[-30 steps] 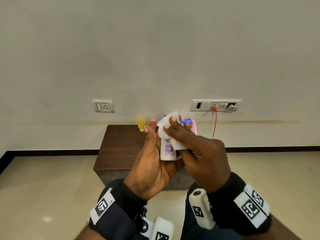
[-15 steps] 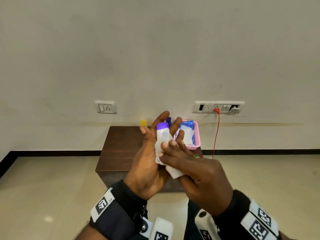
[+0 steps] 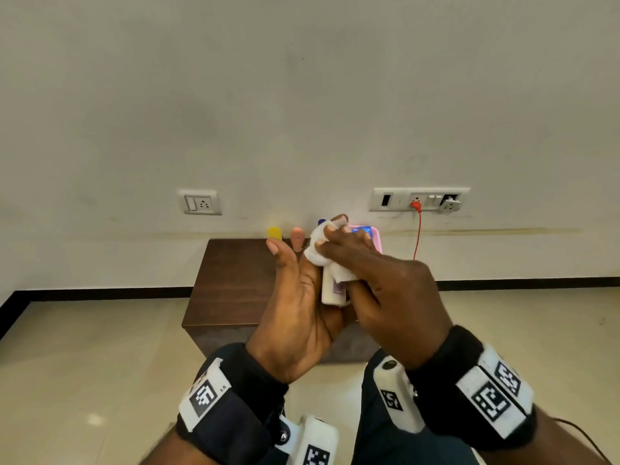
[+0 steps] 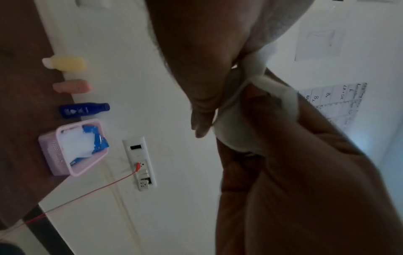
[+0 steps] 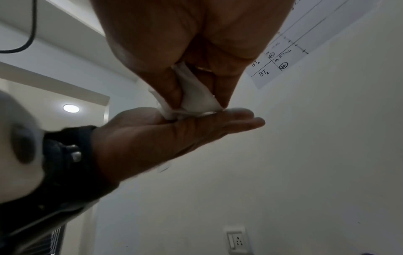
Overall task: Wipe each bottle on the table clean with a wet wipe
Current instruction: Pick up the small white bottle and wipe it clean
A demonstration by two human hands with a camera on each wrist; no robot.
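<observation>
A soft, crumpled white wet wipe [image 3: 318,253] of cloth-like fibre drapes over a smooth white plastic bottle with a purple label [image 3: 332,292]. The dark brown wooden desk [image 3: 231,280] shows a matt, faintly grained top. At its far edge stand a glossy dark blue plastic bottle [image 4: 84,110], a matt peach plastic bottle [image 4: 72,86] and a pale yellow plastic bottle [image 4: 65,63]. Right of them, a pink perforated plastic basket [image 4: 54,155] holds shiny blue foil-like packets [image 4: 99,143]. The cream floor tiles [image 3: 84,364] look polished; the wall [image 3: 302,95] is matt painted.
</observation>
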